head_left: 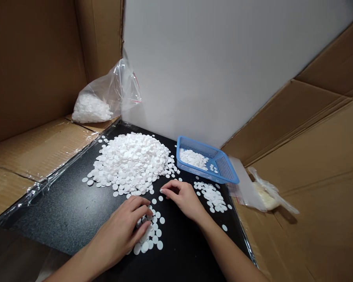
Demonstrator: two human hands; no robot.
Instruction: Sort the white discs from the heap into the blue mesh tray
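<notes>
A big heap of small white discs [132, 162] lies on the black tabletop [67, 211]. My left hand [122, 229] rests palm down over a small cluster of discs [153, 235], its fingers curled onto them. My right hand [184, 197] lies just right of it, fingers bent down and touching the table near the heap's front edge. A smaller patch of discs [213, 196] sits right of my right hand. Behind that stands a blue mesh basket [223, 166] with some discs inside.
A clear plastic bag of white discs [101, 100] leans in the back left corner on cardboard. Cardboard walls rise left [32, 58] and right [317, 149]. A second clear bag [264, 194] lies right of the basket. A white wall stands behind.
</notes>
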